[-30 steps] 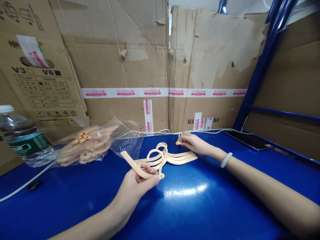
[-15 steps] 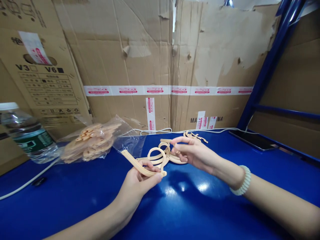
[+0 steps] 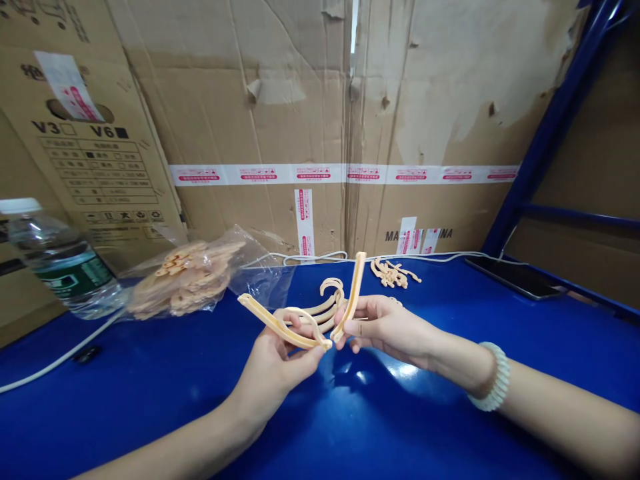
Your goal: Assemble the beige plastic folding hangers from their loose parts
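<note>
Between the thumb and fingers of my left hand (image 3: 275, 377) is a curved wooden piece (image 3: 267, 321), pale and grooved, with a thin loop rising beside it. My right hand (image 3: 383, 327) pinches a second curved wooden strip (image 3: 356, 290), which stands nearly upright with a groove along its length. The lower ends of the two pieces come close together; whether they touch I cannot tell. Just behind my hands, more curved wooden pieces (image 3: 330, 285) lie on the blue table (image 3: 320, 427), partly hidden by my fingers. Farther back is a small pile of little wooden parts (image 3: 395, 272).
A clear plastic bag (image 3: 187, 277) of flat wooden pieces lies at the left, beside a water bottle (image 3: 65, 267). A dark phone (image 3: 515, 277) rests at the back right, with a white cable (image 3: 440, 255) along the back. Cardboard sheets (image 3: 250, 133) stand behind.
My right hand has picked up a curved wooden strip and brought it toward the piece in my left hand. The left-hand piece has tilted slightly, its loop now lower.
</note>
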The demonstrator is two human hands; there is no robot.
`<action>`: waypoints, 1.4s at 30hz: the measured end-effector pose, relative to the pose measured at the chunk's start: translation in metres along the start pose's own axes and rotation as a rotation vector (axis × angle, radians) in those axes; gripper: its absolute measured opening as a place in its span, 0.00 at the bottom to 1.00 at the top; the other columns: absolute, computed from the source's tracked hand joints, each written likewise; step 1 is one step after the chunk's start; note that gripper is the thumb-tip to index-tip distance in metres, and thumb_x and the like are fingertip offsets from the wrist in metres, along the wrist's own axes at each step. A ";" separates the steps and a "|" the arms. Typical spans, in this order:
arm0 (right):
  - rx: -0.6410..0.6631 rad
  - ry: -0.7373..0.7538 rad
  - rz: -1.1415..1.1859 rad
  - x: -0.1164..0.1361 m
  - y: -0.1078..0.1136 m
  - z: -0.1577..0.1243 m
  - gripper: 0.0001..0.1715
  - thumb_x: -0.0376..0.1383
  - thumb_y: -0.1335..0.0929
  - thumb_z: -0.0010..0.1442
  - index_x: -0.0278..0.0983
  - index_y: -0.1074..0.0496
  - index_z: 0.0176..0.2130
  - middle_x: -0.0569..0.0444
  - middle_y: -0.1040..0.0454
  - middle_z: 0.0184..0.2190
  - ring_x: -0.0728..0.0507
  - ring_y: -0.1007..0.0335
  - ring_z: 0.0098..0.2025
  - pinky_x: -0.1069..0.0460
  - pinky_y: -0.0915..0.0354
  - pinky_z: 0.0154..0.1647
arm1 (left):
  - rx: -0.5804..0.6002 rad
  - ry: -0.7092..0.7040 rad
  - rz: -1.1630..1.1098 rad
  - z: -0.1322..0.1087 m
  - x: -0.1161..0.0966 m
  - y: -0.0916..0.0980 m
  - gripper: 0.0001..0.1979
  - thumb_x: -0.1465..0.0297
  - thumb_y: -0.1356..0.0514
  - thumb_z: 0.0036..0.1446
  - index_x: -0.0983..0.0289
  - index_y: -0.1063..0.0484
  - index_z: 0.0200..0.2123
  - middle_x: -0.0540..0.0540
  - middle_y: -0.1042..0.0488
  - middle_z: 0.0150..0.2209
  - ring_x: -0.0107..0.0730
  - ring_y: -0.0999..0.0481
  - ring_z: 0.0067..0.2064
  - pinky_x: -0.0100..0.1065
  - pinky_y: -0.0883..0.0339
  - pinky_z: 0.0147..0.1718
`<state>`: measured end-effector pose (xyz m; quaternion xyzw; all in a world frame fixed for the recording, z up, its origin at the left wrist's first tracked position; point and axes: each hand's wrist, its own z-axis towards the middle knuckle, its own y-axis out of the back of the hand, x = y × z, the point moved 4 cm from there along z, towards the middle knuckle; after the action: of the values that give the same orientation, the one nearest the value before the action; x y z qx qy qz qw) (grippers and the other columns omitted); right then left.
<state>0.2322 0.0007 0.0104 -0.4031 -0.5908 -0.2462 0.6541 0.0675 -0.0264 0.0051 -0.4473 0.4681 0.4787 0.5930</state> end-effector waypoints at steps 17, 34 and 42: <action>0.049 0.124 -0.248 0.007 -0.008 -0.004 0.13 0.37 0.24 0.49 0.33 0.27 0.32 0.52 0.22 0.27 0.47 0.25 0.29 0.52 0.29 0.33 | -0.046 0.039 0.073 -0.006 0.007 0.000 0.15 0.73 0.31 0.38 0.62 0.35 0.28 0.53 0.21 0.29 0.38 0.20 0.34 0.34 0.24 0.34; -0.035 0.334 -0.576 0.053 0.027 -0.006 0.13 0.40 0.23 0.49 0.34 0.25 0.30 0.56 0.25 0.24 0.48 0.29 0.27 0.54 0.33 0.27 | -0.202 0.161 -0.233 0.010 -0.009 0.023 0.18 0.77 0.29 0.43 0.65 0.35 0.34 0.56 0.20 0.32 0.33 0.20 0.38 0.28 0.26 0.39; 0.008 0.367 -1.359 0.076 0.058 -0.018 0.04 0.36 0.29 0.55 0.37 0.24 0.30 0.55 0.24 0.27 0.47 0.31 0.28 0.53 0.38 0.29 | -0.164 0.123 -0.174 0.036 -0.022 0.049 0.08 0.79 0.32 0.46 0.66 0.26 0.30 0.54 0.22 0.33 0.30 0.22 0.38 0.26 0.28 0.40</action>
<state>0.3025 0.0293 0.0715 0.1056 -0.5928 -0.6622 0.4460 0.0211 0.0127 0.0286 -0.5616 0.4223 0.4337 0.5641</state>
